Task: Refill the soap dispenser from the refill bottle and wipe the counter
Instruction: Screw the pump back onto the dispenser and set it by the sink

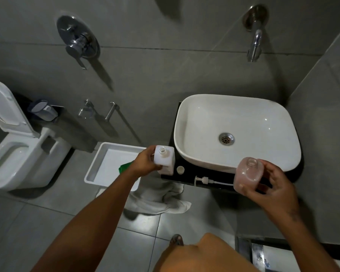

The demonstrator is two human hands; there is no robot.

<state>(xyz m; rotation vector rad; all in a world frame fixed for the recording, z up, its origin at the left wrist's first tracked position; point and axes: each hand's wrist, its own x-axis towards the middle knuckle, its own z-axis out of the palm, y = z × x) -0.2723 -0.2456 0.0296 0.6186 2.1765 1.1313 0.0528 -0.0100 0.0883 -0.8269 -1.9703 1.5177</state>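
Left hand point(145, 160) grips the open white refill bottle point(164, 160) standing on the black counter point(188, 173); right hand point(271, 185) holds the uncapped pink soap dispenser point(246, 175) above the counter's front edge, pump point(204, 180) lying nearby.

Uncapped white refill bottle point(164, 160), pinkish dispenser point(247, 176)

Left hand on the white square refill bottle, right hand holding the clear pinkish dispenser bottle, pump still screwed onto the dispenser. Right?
Not quite. In the head view the white pump lies on the black counter; the clear pinkish dispenser bottle in the right hand has an open neck. The left hand does grip the white square refill bottle.
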